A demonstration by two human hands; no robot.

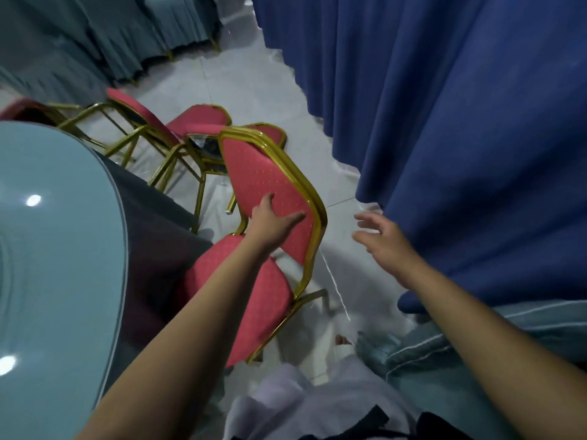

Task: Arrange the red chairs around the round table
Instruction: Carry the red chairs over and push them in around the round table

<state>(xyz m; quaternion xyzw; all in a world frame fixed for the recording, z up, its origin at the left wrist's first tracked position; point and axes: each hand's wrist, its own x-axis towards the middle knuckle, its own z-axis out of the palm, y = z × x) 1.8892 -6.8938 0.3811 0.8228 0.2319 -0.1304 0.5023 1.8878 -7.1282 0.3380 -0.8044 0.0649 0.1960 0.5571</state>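
A red chair (254,179) with a gold metal frame stands beside the round table (57,249), its seat partly under the table's dark skirt. My left hand (273,220) lies flat against the front of the chair's backrest, fingers straight. My right hand (384,239) hovers in the air to the right of the backrest, fingers spread, touching nothing. Behind this chair a second red chair (197,122) lies tipped on the floor. The edge of a third red chair (22,111) shows at the far left.
A dark blue curtain (444,122) hangs close on the right. Grey-blue skirted furniture (95,36) fills the back left. A pale tiled floor (247,84) runs between them. A light blue cloth (444,360) lies at the lower right, beside my white-clad legs.
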